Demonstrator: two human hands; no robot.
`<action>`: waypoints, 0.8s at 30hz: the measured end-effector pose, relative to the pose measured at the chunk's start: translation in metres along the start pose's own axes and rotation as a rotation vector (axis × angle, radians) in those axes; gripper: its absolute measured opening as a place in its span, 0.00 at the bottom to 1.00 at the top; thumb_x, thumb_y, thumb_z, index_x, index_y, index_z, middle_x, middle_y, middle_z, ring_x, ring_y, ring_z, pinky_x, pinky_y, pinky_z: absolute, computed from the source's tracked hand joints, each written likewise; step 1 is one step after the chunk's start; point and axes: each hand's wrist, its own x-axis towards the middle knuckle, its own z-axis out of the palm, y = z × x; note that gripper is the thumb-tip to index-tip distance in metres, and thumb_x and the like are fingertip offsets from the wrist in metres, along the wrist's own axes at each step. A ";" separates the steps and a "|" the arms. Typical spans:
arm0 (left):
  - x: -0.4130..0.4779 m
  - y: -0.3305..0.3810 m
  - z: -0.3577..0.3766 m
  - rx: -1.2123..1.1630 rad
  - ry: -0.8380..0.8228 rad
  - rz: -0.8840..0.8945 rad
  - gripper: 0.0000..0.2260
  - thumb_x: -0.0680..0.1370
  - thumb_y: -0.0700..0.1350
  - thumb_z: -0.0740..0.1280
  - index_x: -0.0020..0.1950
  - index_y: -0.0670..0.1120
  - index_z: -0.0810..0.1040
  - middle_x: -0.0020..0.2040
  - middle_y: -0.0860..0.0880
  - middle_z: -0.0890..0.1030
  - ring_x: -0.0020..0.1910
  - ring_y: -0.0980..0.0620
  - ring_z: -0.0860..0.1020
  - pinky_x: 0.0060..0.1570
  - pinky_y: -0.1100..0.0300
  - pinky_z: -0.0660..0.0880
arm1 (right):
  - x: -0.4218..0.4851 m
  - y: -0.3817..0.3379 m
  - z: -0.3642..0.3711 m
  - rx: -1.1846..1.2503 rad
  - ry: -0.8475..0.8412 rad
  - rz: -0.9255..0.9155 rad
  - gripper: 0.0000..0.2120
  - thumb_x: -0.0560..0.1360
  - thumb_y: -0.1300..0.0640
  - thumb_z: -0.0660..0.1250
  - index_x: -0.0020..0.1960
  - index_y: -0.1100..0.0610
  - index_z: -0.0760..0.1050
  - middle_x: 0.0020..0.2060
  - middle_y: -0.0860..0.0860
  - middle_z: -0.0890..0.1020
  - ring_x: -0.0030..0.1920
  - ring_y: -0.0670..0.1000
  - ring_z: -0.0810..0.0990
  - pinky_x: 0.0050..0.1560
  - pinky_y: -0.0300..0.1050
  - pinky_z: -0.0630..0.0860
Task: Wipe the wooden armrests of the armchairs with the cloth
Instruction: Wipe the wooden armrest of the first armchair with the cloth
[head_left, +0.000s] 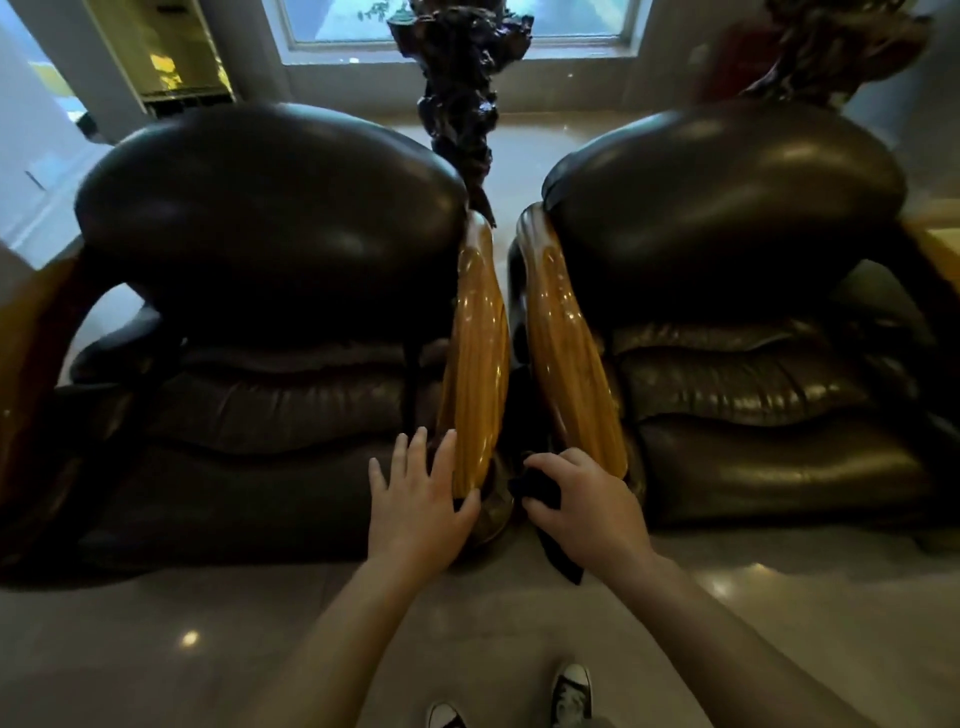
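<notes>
Narrow gap between the two glossy armrests, left and right. Left hand, fingers spread, touches left armrest's front end. Right hand clamps dark cloth at right armrest's front.

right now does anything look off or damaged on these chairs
Nothing stands out. Both inner armrests, left and right, look glossy and unbroken. The left hand rests open by the left one; the right hand grips the dark cloth.

Glossy wooden armrests, shiny leather cushions
</notes>
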 end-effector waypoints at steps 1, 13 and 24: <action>0.010 0.001 0.004 0.007 -0.008 0.008 0.35 0.75 0.68 0.47 0.79 0.57 0.43 0.81 0.45 0.51 0.80 0.44 0.46 0.75 0.36 0.49 | 0.006 0.005 -0.001 0.001 0.002 0.015 0.21 0.74 0.46 0.71 0.66 0.41 0.72 0.51 0.39 0.74 0.45 0.40 0.75 0.39 0.32 0.72; 0.139 0.024 0.052 0.024 -0.067 -0.063 0.36 0.75 0.69 0.47 0.80 0.55 0.44 0.81 0.45 0.49 0.80 0.44 0.45 0.75 0.37 0.46 | 0.124 0.092 -0.005 0.060 -0.036 0.015 0.22 0.75 0.45 0.69 0.69 0.42 0.71 0.56 0.40 0.75 0.47 0.39 0.75 0.37 0.30 0.69; 0.254 0.013 0.110 -0.081 -0.076 -0.202 0.33 0.79 0.63 0.57 0.80 0.53 0.49 0.80 0.44 0.51 0.80 0.44 0.47 0.76 0.38 0.49 | 0.216 0.181 0.021 0.131 -0.051 0.100 0.25 0.77 0.48 0.68 0.73 0.44 0.68 0.59 0.41 0.73 0.56 0.42 0.74 0.52 0.40 0.76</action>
